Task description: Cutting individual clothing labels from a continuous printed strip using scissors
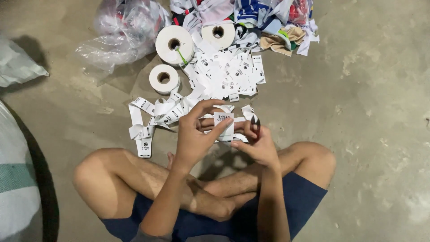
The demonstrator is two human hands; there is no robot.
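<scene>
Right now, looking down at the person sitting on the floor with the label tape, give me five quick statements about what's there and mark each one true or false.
1. The left hand pinches a white label strip between thumb and fingers. True.
2. The right hand is empty. False: it holds small dark scissors beside the strip.
3. Three white tape rolls lie on the concrete floor. True.
4. The pile of cut labels lies on the person's lap. False: it lies on the floor beyond the hands, near the rolls.
5. A crumpled clear plastic bag lies to the right of the rolls. False: it lies to their left.
</scene>
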